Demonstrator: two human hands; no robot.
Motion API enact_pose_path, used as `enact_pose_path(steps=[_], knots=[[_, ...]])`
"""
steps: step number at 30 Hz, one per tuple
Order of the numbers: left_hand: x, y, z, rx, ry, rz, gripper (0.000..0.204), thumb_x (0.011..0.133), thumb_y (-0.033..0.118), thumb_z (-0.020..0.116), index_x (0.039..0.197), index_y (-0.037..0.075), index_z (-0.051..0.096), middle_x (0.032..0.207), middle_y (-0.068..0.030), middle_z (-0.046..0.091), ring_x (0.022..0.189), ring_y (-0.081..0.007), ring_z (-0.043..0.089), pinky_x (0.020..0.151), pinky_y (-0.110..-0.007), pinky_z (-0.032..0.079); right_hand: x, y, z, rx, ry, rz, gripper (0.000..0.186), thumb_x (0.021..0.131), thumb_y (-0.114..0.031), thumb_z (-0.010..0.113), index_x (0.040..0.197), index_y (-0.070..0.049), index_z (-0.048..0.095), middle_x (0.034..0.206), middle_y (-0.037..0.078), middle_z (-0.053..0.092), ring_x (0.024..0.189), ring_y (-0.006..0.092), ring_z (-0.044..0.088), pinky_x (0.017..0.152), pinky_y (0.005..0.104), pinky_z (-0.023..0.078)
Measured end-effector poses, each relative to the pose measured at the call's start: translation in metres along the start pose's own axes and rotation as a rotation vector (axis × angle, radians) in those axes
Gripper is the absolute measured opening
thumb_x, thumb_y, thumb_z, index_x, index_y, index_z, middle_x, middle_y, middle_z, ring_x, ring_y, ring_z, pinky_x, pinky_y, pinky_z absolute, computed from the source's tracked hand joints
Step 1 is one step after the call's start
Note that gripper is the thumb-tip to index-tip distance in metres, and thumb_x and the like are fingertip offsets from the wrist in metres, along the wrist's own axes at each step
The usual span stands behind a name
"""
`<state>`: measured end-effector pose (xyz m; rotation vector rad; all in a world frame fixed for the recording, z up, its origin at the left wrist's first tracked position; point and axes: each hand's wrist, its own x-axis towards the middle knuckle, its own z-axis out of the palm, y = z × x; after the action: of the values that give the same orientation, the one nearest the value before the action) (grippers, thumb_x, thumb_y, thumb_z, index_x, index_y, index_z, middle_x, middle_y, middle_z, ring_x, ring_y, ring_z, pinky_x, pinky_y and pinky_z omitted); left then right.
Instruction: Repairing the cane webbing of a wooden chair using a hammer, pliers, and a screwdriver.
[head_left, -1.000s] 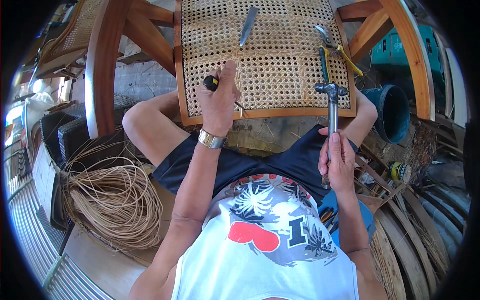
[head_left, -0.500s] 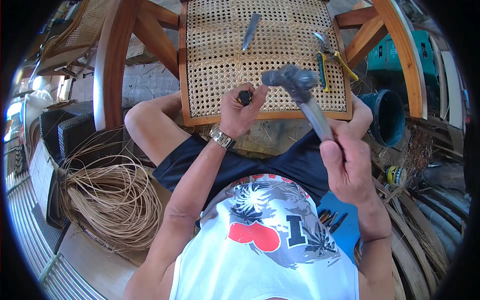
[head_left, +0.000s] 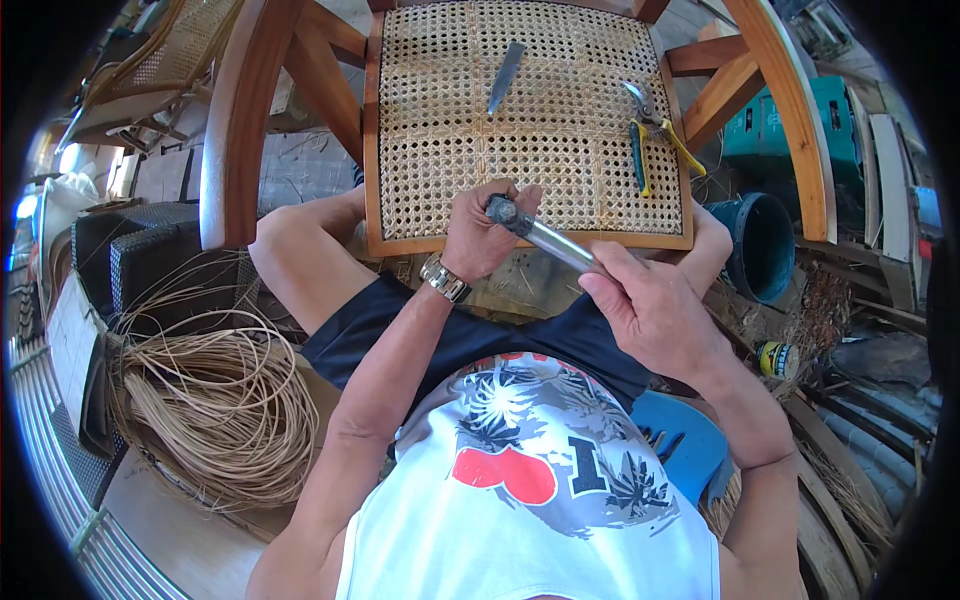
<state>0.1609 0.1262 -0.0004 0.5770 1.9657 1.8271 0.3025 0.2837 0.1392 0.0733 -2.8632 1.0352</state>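
My left hand (head_left: 475,235) is closed at the near edge of a woven cane chair seat (head_left: 430,140), around an upright tool. The tool's dark handle end showed earlier; now the hammer head covers it. In my right hand (head_left: 660,310) is a hammer (head_left: 555,242) with a metal shaft, gripped by its handle. Its head rests over the top of my left fist, at the tool's end. Farther back on the cane lies a flat, pointed metal blade (head_left: 507,78). Pruning shears (head_left: 639,160) with green and yellow handles lie at the seat's right side.
Wooden chair legs (head_left: 240,130) rise on both sides of the seat. A large coil of rattan strands (head_left: 220,420) lies to my left. On the right stand a dark bucket (head_left: 745,250), a green crate (head_left: 750,130) and a small yellow-labelled tin (head_left: 775,358). Blue plastic (head_left: 700,440) carries some tools by my hip.
The hammer has swung down and left from above the seat onto the tool in my left hand. My left hand stays in nearly the same place. The view has shifted slightly.
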Motion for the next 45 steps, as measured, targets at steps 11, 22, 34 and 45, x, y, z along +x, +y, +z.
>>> enact_pose_path(steps=[11, 22, 34, 45], knots=[[0.008, 0.008, -0.001, 0.012, -0.076, 0.046, 0.038, 0.094, 0.019, 0.073, 0.063, 0.005, 0.057, 0.060, 0.0068, 0.050, 0.059, 0.0000, 0.041, 0.051, -0.023, 0.031, -0.066, 0.025, 0.016, 0.655, 0.317, 0.647, 0.032, 0.108, -0.028, 0.048, 0.123, -0.003, 0.061, 0.062, -0.006, 0.044, 0.052, 0.0008, 0.040, 0.047, 0.0197, 0.031], [0.008, 0.031, -0.020, -0.329, -0.033, 0.097, 0.039, 0.101, 0.024, 0.064, 0.068, 0.007, 0.052, 0.057, 0.0068, 0.041, 0.050, -0.0055, 0.036, 0.048, -0.025, 0.027, -0.099, 0.039, 0.038, 0.722, 0.445, 0.758, 0.035, 0.110, -0.031, 0.043, 0.123, -0.002, 0.058, 0.059, -0.006, 0.042, 0.048, 0.0009, 0.038, 0.043, 0.0187, 0.029], [0.017, 0.013, 0.005, -0.697, 0.335, -0.222, 0.045, 0.101, 0.033, 0.062, 0.065, 0.020, 0.039, 0.052, 0.0068, 0.031, 0.046, -0.0061, 0.025, 0.048, -0.026, 0.023, -0.096, 0.045, 0.044, 0.718, 0.410, 0.725, 0.035, 0.110, -0.031, 0.042, 0.122, -0.002, 0.058, 0.059, -0.006, 0.042, 0.048, 0.0004, 0.037, 0.043, 0.0184, 0.028], [0.028, 0.000, 0.007, -0.666, 0.337, -0.200, 0.043, 0.097, 0.033, 0.069, 0.066, 0.016, 0.044, 0.050, 0.0053, 0.040, 0.041, -0.0062, 0.034, 0.042, -0.026, 0.027, -0.095, 0.041, 0.047, 0.716, 0.393, 0.708, 0.033, 0.110, -0.030, 0.043, 0.121, -0.003, 0.058, 0.058, -0.006, 0.040, 0.047, 0.0005, 0.036, 0.043, 0.0187, 0.028]])
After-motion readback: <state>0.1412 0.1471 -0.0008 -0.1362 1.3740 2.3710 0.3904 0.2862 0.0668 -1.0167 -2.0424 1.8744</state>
